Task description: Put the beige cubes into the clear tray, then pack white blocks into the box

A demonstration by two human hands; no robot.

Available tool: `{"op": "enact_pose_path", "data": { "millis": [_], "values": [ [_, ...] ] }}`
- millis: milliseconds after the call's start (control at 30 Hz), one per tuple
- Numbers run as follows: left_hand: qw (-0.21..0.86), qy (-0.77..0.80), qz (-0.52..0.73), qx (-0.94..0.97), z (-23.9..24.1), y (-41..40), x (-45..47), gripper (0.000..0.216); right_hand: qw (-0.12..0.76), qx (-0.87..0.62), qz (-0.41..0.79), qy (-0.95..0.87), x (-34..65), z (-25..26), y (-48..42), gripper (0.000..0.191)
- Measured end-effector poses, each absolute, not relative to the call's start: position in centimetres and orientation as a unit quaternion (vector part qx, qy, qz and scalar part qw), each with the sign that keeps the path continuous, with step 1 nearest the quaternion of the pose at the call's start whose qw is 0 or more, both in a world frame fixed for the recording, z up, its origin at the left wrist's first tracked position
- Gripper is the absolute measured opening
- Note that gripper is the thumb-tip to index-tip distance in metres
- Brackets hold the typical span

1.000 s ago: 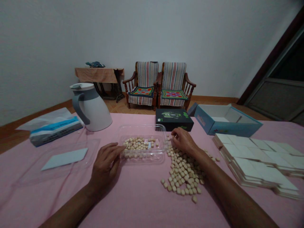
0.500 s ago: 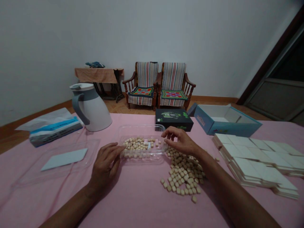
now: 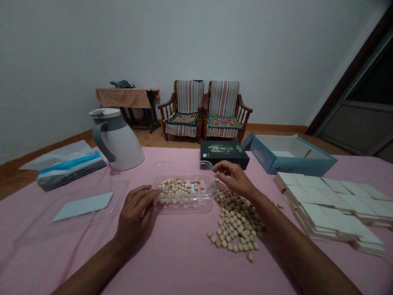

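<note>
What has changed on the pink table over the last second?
The right hand lifted off the pile of small blocks and moved left to the right rim of the clear tray. Whether it holds a block is unclear. The left hand, tray and pile stayed put.

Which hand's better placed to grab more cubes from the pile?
Probably right: the right hand hovers at the cube pile, by the right end of the clear tray. The left hand rests against the tray's left end.
</note>
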State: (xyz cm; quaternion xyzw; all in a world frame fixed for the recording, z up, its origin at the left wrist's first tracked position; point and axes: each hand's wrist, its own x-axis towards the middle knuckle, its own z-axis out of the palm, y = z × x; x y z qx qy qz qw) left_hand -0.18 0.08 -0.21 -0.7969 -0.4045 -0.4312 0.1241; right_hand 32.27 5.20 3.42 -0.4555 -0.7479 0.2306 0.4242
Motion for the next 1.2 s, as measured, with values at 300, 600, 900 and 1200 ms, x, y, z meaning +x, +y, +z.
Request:
{"op": "enact_pose_path", "data": {
  "millis": [300,600,900,1200],
  "values": [
    [0.132,-0.411,-0.434,-0.791,-0.1,-0.1,-0.3,0.030,0.301,-0.506,0.090,-0.803,34.8,-1.9,7.3,0.022],
    [0.126,-0.408,-0.446,-0.787,0.0,-0.1,-0.3,0.029,0.235,-0.533,0.095,-0.807,34.3,-2.6,7.3,0.013],
    [0.130,-0.403,-0.446,-0.789,0.0,0.0,-0.2,0.028,0.364,-0.541,0.129,-0.747,33.5,2.0,5.9,0.010],
    [0.123,-0.402,-0.443,-0.792,-0.2,0.0,-0.2,0.029,0.402,-0.418,0.248,-0.776,30.5,5.9,3.0,0.009]
  ]
}}
